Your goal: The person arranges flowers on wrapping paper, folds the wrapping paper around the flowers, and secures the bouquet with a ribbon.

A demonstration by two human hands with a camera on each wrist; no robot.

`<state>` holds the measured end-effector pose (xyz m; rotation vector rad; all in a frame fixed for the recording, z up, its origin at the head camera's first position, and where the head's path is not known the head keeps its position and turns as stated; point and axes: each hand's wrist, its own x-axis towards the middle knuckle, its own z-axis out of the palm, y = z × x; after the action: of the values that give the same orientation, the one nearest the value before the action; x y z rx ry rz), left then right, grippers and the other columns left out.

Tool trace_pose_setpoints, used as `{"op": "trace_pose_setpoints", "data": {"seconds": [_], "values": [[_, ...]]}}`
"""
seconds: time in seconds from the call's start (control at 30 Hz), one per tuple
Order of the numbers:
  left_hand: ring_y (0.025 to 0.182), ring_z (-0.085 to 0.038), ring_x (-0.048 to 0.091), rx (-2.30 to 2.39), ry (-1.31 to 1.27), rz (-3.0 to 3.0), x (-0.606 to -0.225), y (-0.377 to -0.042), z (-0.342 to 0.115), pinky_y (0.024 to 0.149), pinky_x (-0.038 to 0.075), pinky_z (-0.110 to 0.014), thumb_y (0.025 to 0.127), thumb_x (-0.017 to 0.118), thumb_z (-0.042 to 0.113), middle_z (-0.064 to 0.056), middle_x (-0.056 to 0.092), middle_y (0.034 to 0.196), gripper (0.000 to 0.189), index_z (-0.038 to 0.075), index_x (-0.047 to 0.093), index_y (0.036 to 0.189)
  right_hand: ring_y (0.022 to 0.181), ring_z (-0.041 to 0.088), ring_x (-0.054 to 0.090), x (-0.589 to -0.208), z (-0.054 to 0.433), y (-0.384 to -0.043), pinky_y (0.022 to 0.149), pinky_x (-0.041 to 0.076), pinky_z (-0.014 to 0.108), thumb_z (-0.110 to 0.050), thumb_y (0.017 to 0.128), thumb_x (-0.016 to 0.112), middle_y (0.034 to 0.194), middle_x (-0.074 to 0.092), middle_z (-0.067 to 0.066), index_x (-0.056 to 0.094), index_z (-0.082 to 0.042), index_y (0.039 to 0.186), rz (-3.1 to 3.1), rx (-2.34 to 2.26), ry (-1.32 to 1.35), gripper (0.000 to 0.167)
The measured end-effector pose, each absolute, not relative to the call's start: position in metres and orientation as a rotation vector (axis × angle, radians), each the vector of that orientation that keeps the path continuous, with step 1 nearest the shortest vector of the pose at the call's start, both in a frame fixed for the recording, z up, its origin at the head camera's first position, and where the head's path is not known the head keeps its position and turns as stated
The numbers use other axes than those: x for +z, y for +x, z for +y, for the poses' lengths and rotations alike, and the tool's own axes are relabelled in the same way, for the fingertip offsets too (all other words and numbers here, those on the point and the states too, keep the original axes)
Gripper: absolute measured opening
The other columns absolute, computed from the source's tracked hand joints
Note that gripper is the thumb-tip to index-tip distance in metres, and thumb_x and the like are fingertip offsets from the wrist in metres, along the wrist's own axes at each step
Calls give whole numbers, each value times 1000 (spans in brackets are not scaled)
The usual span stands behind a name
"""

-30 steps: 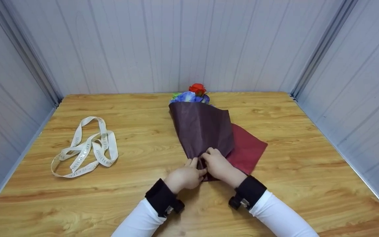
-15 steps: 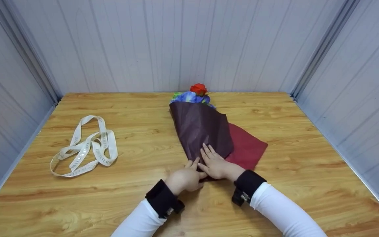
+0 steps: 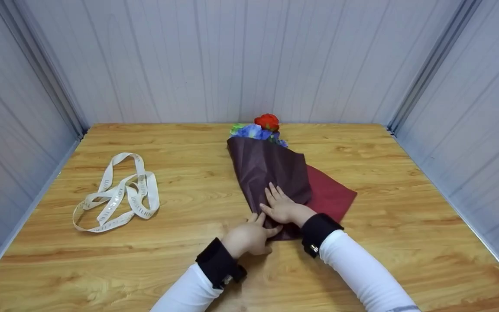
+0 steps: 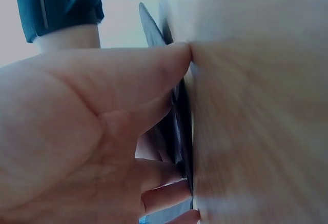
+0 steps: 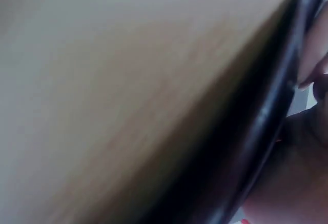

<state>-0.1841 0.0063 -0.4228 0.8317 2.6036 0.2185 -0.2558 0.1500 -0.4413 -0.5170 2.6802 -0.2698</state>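
A bouquet lies on the table in dark maroon wrapping paper [image 3: 271, 162]. Its red rose [image 3: 267, 122] and blue flowers [image 3: 251, 131] stick out of the far end. To the right, a brighter red flap of paper [image 3: 332, 193] spreads out flat. My right hand [image 3: 283, 209] presses the lower part of the wrap with its fingers straight. Beside it, my left hand [image 3: 249, 237] rests its fingers on the wrap's lower left edge, thumb pointing towards the right hand. Close up in the left wrist view, the thumb [image 4: 169, 65] and fingertips touch the table along the paper's thin edge.
A loosely looped white printed ribbon [image 3: 119, 195] lies on the left of the wooden table [image 3: 189, 182]. Pale panel walls [image 3: 241, 60] enclose the back and both sides. The flowers are close to the table's back edge.
My right hand's fingers, curled at the paper a second ago, have straightened and lie flat slightly farther up the wrap. My left hand stays at the lower edge, its fingers a little more spread.
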Motion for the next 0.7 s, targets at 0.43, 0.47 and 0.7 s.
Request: {"op": "trace_pose_setpoints", "data": {"seconds": [0.43, 0.47, 0.7], "values": [[143, -31, 21, 130, 786, 2619, -421, -173, 14, 110, 28, -54, 85, 65, 42, -16, 23, 155, 63, 37, 41, 143, 145, 37, -7, -439, 152, -248, 118, 4, 45, -40, 103, 24, 157, -8, 21, 5, 4, 150, 2628, -351, -523, 66], [143, -31, 21, 120, 798, 2627, -421, -172, 15, 111, 29, -49, 85, 66, 42, -18, 24, 154, 64, 34, 40, 144, 145, 37, -7, -438, 152, -246, 118, 4, 45, -40, 104, 24, 157, -8, 21, 6, 4, 150, 2622, -366, -529, 66], [137, -28, 25, 40, 843, 2660, -423, -165, 19, 110, 30, -44, 84, 64, 48, -15, 26, 151, 70, 36, 33, 147, 144, 36, -12, -433, 159, -236, 118, 1, 47, -40, 104, 21, 156, -11, 24, 6, 7, 148, 2508, -470, -545, 66]]}}
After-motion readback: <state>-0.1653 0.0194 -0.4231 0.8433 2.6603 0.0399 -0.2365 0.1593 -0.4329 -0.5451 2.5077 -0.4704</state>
